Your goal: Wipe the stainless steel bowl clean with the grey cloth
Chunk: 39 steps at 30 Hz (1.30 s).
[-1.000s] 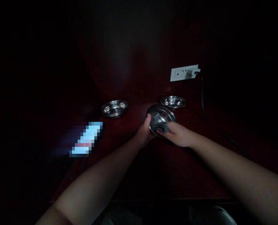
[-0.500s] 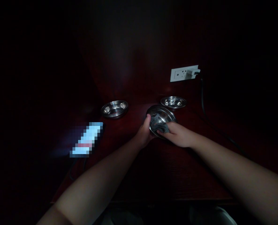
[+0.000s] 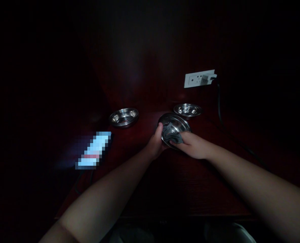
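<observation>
A shiny metal bowl (image 3: 182, 125) is held tilted above the dark red table, its inside facing me. My left hand (image 3: 155, 143) grips its left rim, thumb over the edge and fingers hidden beneath. Inside the bowl, my right hand (image 3: 191, 145) presses a grey-green cloth (image 3: 170, 134) against the metal, its fingers closed on the cloth. Behind and to the right of the held bowl sits another metal bowl (image 3: 187, 110). To the left stands a stack of metal bowls (image 3: 124, 117).
A lit phone-like screen (image 3: 93, 151), blurred into blocks, lies on the left of the table (image 3: 190, 189). On the back wall is a white socket plate (image 3: 195, 79) with a plug; its dark cable (image 3: 219, 104) runs down to the right. Surroundings are very dark.
Almost nothing differs. Both hands keep their hold on the bowl and cloth, and the view has shifted very slightly.
</observation>
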### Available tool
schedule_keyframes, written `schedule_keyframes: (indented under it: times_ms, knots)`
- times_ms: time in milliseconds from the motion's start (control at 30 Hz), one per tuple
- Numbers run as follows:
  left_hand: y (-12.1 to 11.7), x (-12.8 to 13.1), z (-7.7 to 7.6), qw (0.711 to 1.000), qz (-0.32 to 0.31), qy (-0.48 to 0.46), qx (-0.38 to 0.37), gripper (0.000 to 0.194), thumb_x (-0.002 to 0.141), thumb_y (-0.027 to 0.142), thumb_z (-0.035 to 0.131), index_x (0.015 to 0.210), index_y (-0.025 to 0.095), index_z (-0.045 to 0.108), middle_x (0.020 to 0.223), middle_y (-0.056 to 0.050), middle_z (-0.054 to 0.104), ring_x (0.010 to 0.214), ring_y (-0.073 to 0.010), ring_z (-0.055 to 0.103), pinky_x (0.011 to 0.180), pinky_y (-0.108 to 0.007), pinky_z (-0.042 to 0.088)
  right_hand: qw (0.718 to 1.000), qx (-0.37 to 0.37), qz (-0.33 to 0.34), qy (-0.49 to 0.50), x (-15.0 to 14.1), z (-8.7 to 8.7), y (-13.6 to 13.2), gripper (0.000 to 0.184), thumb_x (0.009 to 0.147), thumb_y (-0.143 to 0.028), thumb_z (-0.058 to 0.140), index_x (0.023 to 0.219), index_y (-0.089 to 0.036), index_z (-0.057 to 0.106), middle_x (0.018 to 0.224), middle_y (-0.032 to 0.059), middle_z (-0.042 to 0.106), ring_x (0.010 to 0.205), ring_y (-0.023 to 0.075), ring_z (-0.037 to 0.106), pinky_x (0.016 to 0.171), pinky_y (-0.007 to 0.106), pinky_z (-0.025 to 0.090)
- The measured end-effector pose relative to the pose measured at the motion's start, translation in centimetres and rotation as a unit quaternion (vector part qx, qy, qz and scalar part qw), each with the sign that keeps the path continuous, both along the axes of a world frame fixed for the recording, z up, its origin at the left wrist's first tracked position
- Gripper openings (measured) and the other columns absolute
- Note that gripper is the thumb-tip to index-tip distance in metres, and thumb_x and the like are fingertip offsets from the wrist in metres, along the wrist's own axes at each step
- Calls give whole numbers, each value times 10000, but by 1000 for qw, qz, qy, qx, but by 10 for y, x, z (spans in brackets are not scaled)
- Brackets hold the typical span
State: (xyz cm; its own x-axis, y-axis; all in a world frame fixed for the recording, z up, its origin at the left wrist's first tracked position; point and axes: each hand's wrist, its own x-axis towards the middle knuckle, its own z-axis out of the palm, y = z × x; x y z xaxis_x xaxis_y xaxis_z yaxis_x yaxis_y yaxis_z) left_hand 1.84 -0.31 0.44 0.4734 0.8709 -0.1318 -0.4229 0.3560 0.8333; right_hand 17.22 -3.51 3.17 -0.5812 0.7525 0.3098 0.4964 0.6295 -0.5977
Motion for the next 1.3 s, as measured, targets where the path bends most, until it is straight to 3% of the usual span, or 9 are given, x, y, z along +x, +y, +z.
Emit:
schedule_keyframes:
  times_ms: [1300]
  knots:
    - [0, -1, -1, 1000, -2, -11, -3, 590, 913, 613, 380, 1186, 157, 636, 1273, -142, 638, 1249, -312, 536, 1028, -482, 430, 1000, -5, -12, -3, 1, 1, 0, 248, 939, -310, 466, 885, -150, 647, 887, 77, 706, 796, 186, 622, 805, 364, 493]
